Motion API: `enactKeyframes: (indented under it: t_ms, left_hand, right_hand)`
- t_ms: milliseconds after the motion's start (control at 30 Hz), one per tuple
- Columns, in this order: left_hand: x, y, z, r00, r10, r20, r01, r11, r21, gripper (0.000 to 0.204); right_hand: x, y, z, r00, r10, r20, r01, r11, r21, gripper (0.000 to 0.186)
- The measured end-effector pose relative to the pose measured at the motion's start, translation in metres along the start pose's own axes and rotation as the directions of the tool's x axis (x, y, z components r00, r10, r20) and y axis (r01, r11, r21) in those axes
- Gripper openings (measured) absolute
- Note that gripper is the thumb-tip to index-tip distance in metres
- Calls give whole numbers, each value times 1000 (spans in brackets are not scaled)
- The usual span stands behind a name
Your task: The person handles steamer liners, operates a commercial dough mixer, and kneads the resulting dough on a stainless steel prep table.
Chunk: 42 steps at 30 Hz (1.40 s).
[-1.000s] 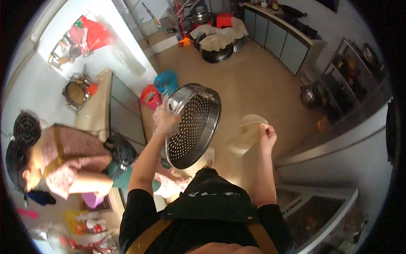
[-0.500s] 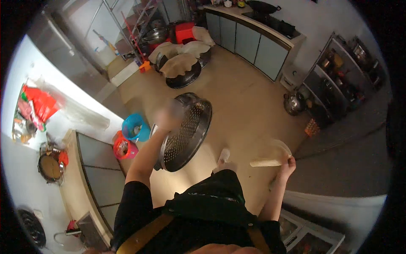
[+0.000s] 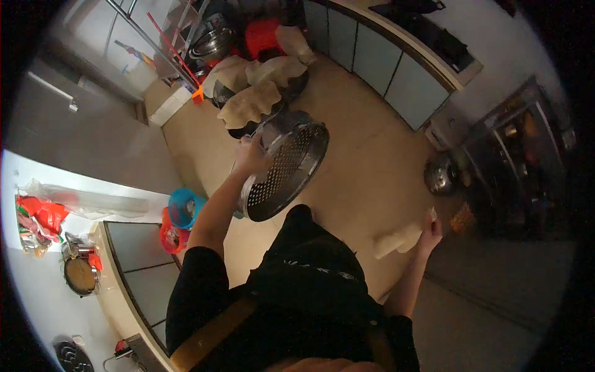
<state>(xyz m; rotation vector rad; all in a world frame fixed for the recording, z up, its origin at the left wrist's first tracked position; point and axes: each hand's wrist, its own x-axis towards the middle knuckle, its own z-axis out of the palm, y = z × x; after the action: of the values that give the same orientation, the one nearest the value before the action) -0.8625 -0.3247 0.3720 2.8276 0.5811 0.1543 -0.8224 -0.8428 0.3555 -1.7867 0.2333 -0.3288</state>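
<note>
My left hand, in what looks like a clear plastic glove, grips the rim of a round, deep steel pan with a perforated bottom, held tilted nearly on its side. My right hand, out to the right, is closed on a pale cream pliable sheet that hangs loosely below and left of it; its exact folds are blurred. Beyond the pan, several dark pots on the floor carry wavy cream covers.
A metal ladder and red bin stand behind the pots. Blue bucket and red bucket sit by the left counter. Cabinets run back right, beside a steel kettle and dark shelving.
The view has moved forward toward the pots, and the co-worker on the left has left the frame. The pan stays in my left hand; my right hand and sheet have moved outward to the right.
</note>
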Motion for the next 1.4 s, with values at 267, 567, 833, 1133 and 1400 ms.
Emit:
enactKeyframes:
  t_ms: [267,567,833,1133,1400]
  left_hand:
    - [225,21,69,985,-130,112,135,990,-39,66]
    - [443,63,104,970,-63,236,27,988,154,70]
    - [597,84,177,971,-57,233,17,985,169,72]
    - [714,81,269,879,-240,412,162,963,214,76]
    - [782,77,319,809,-328,487,213,937,277,78]
  right_hand:
    - [194,23,141,999,48,-16,-46,991,127,13]
    - [370,-11,273,991,135,22,-134,990,-42,20]
    - [544,44,380,926,349,144,-350,937,-20,18]
    - [641,36,504,864,424,271,-470,872,136,18]
    - [666,64,545,745,524,412,-414,848,-331,12]
